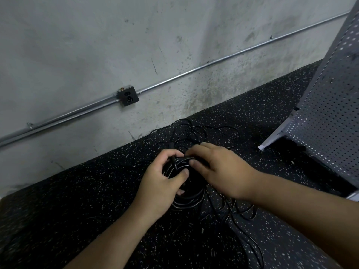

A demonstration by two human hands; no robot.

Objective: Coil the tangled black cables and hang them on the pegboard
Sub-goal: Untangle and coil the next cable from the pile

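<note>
A coil of black cable (186,200) hangs between my two hands above the black speckled floor. My left hand (161,179) grips the coil's upper left side, thumb across the strands. My right hand (219,169) pinches the top of the same coil from the right, its thumb pressed on the bundle. Loose black cable (196,131) lies tangled on the floor beyond my hands, and more strands (242,212) trail down to the lower right. The grey pegboard (330,105) leans at the right edge.
A concrete wall (136,45) rises behind the floor, with a metal conduit (194,70) and a dark outlet box (128,96) on it. A white bracket or foot (275,136) shows at the pegboard's base.
</note>
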